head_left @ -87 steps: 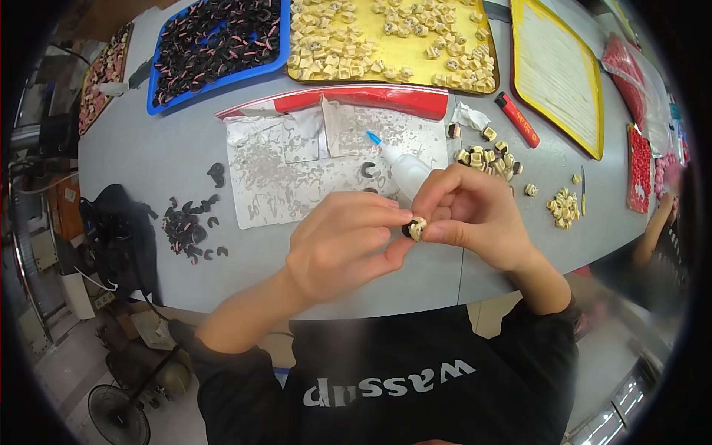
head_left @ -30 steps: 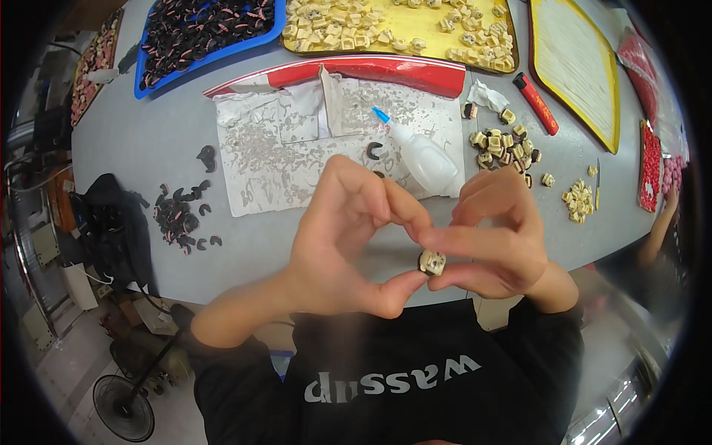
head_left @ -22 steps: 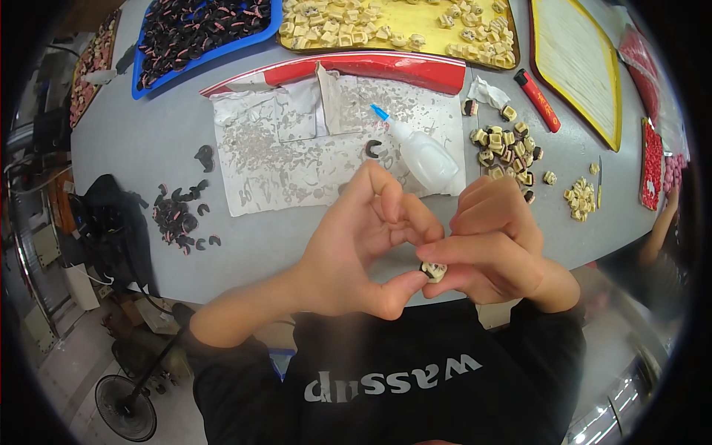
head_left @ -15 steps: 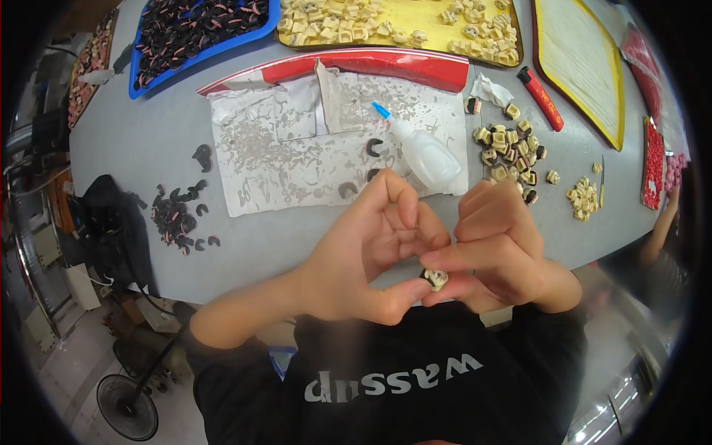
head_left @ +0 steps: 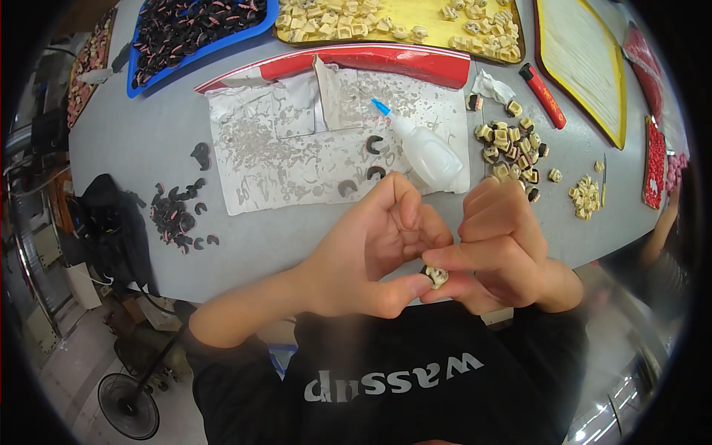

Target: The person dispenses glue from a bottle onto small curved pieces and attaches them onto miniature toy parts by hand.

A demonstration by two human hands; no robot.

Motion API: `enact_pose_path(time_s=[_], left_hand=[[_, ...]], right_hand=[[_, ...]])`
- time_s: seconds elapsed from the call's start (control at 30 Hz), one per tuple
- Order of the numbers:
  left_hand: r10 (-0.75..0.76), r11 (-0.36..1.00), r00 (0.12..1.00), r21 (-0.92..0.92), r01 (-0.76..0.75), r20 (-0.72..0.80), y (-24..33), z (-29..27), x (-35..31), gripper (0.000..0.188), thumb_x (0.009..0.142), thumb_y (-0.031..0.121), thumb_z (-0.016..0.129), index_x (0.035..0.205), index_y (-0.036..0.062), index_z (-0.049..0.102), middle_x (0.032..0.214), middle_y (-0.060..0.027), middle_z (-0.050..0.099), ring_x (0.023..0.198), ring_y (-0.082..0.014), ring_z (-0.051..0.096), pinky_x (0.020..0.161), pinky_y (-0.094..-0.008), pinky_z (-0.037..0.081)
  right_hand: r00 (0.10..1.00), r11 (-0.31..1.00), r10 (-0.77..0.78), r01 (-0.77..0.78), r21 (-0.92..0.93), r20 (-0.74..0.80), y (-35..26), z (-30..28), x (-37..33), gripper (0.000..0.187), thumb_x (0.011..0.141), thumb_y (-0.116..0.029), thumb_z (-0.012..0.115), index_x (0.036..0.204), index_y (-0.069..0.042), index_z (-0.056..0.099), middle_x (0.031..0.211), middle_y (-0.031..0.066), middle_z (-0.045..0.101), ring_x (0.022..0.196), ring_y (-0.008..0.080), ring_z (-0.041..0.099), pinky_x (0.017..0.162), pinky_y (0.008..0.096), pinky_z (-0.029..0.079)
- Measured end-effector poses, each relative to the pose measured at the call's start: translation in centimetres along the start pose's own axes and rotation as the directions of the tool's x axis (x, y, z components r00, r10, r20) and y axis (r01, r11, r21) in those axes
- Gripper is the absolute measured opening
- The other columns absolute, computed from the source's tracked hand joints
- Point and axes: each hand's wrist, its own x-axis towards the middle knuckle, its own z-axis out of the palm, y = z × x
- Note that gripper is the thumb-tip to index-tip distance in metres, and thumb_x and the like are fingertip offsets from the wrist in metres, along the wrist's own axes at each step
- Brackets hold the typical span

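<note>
- Grey table (head_left: 252, 259): bears everything listed below.
- White, grey-stained paper sheet with a red far border (head_left: 297, 170): lies flat; reference for all places.
- Blue plastic tray (head_left: 132, 78): beyond the sheet, to its left, heaped with dark curved pieces (head_left: 200, 37).
- Left hand (head_left: 348, 256): at the sheet's near side; fingers curled about a wide gap, thumb tip against a small cream-and-black block-shaped piece (head_left: 437, 277).
- Right hand (head_left: 504, 256): near the sheet's right corner; thumb and forefinger narrowed, pinching that piece.
- White squeeze bottle with blue nozzle (head_left: 432, 159): on its side on the sheet's right part. Risk, as judged: a knuckle knock could roll it, or its lying position let it leak.
- Block-shaped piece: short of the sheet's near edge. Risk, as judged: uneven thumb pressure could skew its dark part or squirt it from the pinch.
</note>
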Motion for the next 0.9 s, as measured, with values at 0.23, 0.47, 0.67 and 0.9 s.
enact_pose_path(time_s=[0.23, 0.47, 0.67, 0.9], left_hand=[[-0.029, 0.999, 0.999, 0.019, 0.029, -0.026, 0.3, 0.1, -0.1, 0.049, 0.071, -0.01, 0.06, 0.097, 0.0125, 0.026, 0.102, -0.0123, 0.052, 0.095, -0.0152, 0.05, 0.087, -0.0317, 0.042], [-0.001, 0.998, 1.0, 0.067, 0.003, -0.031, 0.0, 0.1, -0.1, 0.051, 0.068, -0.011, 0.062, 0.096, 0.0123, 0.026, 0.098, -0.0111, 0.053, 0.092, -0.0135, 0.051, 0.089, -0.0309, 0.043], [0.073, 0.995, 0.997, 0.072, -0.071, -0.036, -0.2, 0.6, -0.1, 0.054, 0.065, -0.011, 0.065, 0.096, 0.0118, 0.027, 0.097, -0.011, 0.052, 0.092, -0.0139, 0.051, 0.09, -0.0318, 0.043], [0.618, 0.446, 0.754, 0.689, -0.571, 0.224, 0.2, -0.2, -0.2, 0.061, 0.064, -0.004, 0.077, 0.105, 0.0092, 0.033, 0.093, -0.0168, 0.058, 0.084, -0.0237, 0.058, 0.079, -0.0393, 0.049]], right_hand=[[1.0, 1.0, -0.009, 0.009, -0.005, 0.017, 0.1, 0.0, -0.2, 0.03, 0.063, -0.015, 0.079, 0.084, 0.002, 0.067, 0.078, 0.0092, 0.058, 0.06, 0.0198, 0.049, 0.051, 0.0283, 0.038], [0.994, 0.993, -0.1, 0.098, -0.072, -0.033, 0.3, 0.7, -0.7, 0.032, 0.058, -0.014, 0.079, 0.083, 0.003, 0.067, 0.077, 0.0082, 0.057, 0.059, 0.02, 0.048, 0.05, 0.0288, 0.038], [0.994, 0.992, -0.102, 0.098, -0.083, -0.049, 0.0, 0.8, -0.5, 0.032, 0.058, -0.014, 0.08, 0.083, 0.001, 0.068, 0.076, 0.0063, 0.057, 0.061, 0.0199, 0.05, 0.052, 0.0275, 0.04], [0.986, 0.949, 0.153, -0.163, 0.269, 0.06, 0.0, -0.7, 0.4, 0.041, 0.068, -0.016, 0.083, 0.099, 0.002, 0.062, 0.091, 0.0117, 0.062, 0.077, 0.0239, 0.058, 0.066, 0.0314, 0.047]])
